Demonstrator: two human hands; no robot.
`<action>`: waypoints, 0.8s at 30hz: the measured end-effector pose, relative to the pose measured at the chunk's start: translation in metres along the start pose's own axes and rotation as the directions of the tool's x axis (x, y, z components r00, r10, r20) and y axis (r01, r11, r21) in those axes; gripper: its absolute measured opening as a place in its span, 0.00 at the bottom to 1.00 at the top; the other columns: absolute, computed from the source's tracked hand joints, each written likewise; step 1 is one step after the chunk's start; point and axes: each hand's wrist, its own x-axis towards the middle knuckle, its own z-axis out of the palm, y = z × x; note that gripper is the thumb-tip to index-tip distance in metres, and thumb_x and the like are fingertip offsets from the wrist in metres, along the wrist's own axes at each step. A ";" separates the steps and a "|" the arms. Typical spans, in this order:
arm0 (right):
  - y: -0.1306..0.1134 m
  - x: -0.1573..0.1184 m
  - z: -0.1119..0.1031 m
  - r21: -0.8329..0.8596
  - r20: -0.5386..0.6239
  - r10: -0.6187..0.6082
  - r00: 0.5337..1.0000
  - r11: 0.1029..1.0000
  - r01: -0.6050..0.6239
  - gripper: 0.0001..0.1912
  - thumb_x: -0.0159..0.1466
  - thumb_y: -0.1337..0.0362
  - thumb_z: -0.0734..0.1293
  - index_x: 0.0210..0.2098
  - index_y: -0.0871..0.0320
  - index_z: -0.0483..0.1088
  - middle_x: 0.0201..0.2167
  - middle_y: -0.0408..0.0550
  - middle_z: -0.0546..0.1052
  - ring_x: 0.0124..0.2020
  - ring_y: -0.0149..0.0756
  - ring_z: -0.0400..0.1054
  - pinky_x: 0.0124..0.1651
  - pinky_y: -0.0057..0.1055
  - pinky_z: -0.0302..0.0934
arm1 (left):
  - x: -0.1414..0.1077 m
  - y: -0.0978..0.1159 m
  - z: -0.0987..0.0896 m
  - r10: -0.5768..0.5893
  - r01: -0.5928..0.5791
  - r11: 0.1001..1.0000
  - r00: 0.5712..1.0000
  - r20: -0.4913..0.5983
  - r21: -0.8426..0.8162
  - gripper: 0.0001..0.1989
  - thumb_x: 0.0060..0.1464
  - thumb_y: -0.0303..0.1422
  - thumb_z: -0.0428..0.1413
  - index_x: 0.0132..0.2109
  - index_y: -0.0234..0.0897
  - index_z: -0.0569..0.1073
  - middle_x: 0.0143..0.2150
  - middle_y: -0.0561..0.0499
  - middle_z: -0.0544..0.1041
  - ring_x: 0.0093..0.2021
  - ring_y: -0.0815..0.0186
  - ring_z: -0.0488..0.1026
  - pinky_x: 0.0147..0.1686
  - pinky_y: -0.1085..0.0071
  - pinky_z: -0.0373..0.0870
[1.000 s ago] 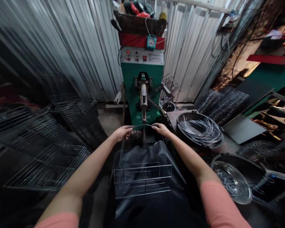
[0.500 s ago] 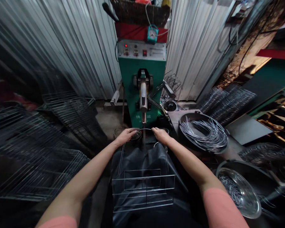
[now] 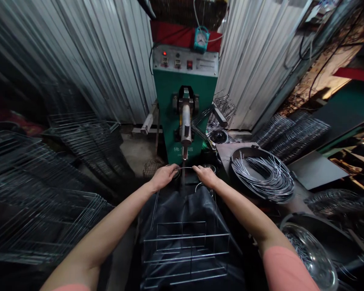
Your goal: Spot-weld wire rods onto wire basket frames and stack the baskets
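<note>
Left hand, right hand closer, both gripping one curved wire

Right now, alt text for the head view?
The left hand and right hand hold a wire basket up to the tip of a green welder. Coiled wire lies in a black pan to the right; stacked wire racks lie to the left.

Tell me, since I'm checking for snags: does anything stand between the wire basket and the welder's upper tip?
Nothing visible does. The top wire of the wire basket, held by the left hand and right hand, passes just below the welder's upper tip, with only a small gap showing.
</note>
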 end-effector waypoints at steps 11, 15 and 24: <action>-0.003 0.010 0.000 -0.052 0.043 -0.038 0.998 0.998 0.040 0.27 0.64 0.73 0.52 0.62 0.54 0.50 0.45 0.56 0.70 0.40 0.42 0.71 0.38 0.31 0.63 | 0.005 -0.002 0.005 0.001 -0.006 0.984 1.000 0.024 0.179 0.14 0.57 0.28 0.46 0.48 0.43 0.70 0.38 0.47 0.75 0.40 0.63 0.72 0.37 0.73 0.64; 0.001 0.021 -0.011 -0.041 0.036 -0.022 0.999 0.999 0.023 0.22 0.65 0.71 0.51 0.58 0.55 0.55 0.44 0.56 0.71 0.41 0.42 0.71 0.39 0.32 0.63 | 0.016 -0.004 -0.003 -0.009 0.000 0.978 0.999 0.044 0.208 0.13 0.57 0.29 0.46 0.47 0.43 0.70 0.34 0.48 0.75 0.36 0.63 0.72 0.35 0.72 0.63; 0.008 0.042 -0.025 -0.008 0.001 -0.005 1.000 1.000 0.005 0.18 0.67 0.68 0.50 0.55 0.55 0.58 0.45 0.55 0.72 0.41 0.41 0.70 0.39 0.31 0.61 | 0.037 -0.011 -0.016 -0.051 0.033 0.950 0.998 0.049 0.310 0.12 0.57 0.31 0.46 0.45 0.43 0.70 0.34 0.48 0.76 0.34 0.62 0.73 0.31 0.72 0.60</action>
